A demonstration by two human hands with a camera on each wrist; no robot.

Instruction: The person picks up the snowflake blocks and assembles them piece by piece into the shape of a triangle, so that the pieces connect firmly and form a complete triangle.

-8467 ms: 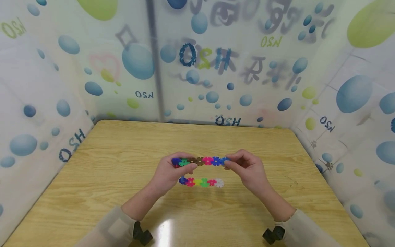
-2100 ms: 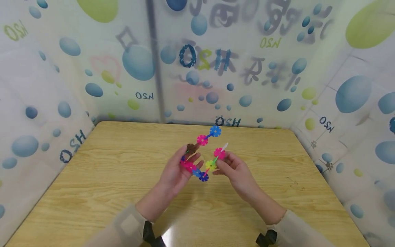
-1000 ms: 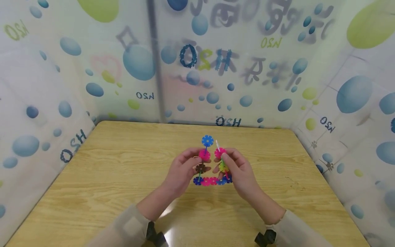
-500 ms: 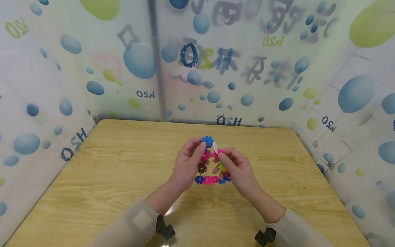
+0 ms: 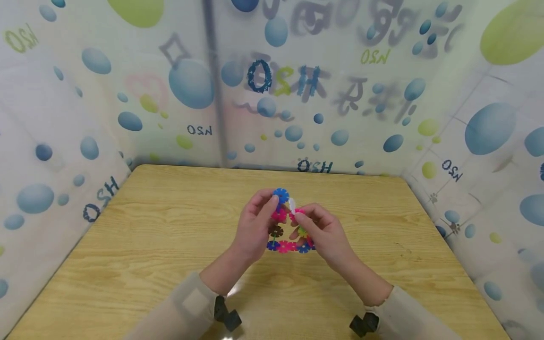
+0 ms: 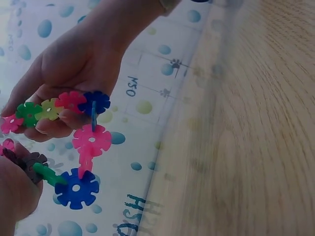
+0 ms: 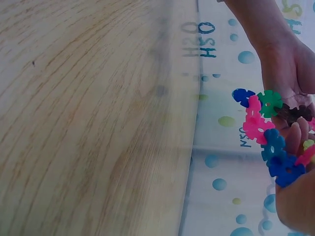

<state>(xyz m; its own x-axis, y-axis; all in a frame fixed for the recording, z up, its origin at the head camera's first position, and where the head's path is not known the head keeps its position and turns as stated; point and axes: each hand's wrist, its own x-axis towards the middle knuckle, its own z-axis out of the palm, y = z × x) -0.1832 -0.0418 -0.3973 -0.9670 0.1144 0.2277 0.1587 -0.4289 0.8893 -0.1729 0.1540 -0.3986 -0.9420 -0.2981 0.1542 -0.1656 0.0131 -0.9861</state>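
Head view: above the wooden table (image 5: 127, 245), the left hand (image 5: 255, 226) and right hand (image 5: 320, 233) each pinch one end of a looped snowflake-disc chain (image 5: 289, 245), blue disc (image 5: 280, 195) beside white disc (image 5: 292, 204).

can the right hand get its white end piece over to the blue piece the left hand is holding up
Probably yes: the right hand pinches the white piece right beside the blue piece in the left hand, with nothing between them.
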